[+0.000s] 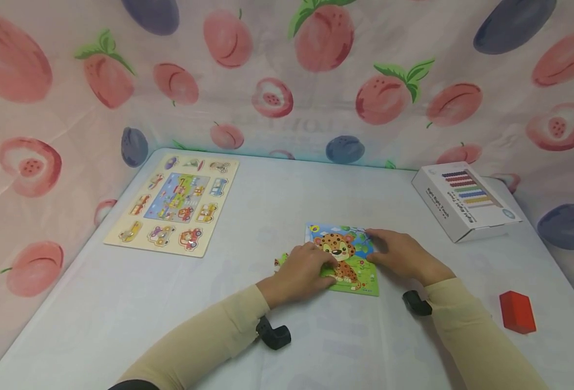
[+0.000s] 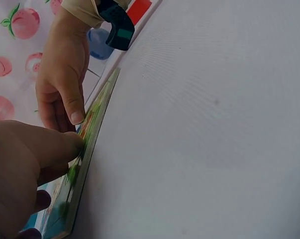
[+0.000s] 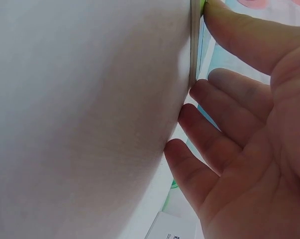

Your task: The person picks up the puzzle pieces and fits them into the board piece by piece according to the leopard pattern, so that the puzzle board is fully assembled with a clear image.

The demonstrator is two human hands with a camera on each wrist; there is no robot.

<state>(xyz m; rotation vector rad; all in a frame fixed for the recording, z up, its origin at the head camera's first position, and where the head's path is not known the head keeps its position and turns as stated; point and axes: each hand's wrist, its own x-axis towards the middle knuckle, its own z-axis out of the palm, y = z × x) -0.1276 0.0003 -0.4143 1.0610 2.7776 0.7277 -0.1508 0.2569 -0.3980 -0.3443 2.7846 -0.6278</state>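
A jigsaw puzzle (image 1: 350,271) of a spotted leopard cub on grass lies flat on the white table. My left hand (image 1: 303,271) rests over its left part, thumb and fingertips on the picture, hiding that area. In the left wrist view the thumb (image 2: 72,144) touches the puzzle's surface near its edge. Past the left hand's far side peeks a small green and brown puzzle bit (image 1: 279,262), mostly hidden. My right hand (image 1: 406,254) is at the puzzle's right edge. In the right wrist view its fingers (image 3: 214,134) extend along the board's corner, with the thumb near the top face.
A wooden vehicle puzzle board (image 1: 208,233) lies at the back left. A white box (image 1: 462,211) with a picture of coloured bead rows stands at the back right. A red block (image 1: 517,312) sits right of the right forearm. Fruit-print cloth (image 1: 272,97) hangs behind the table.
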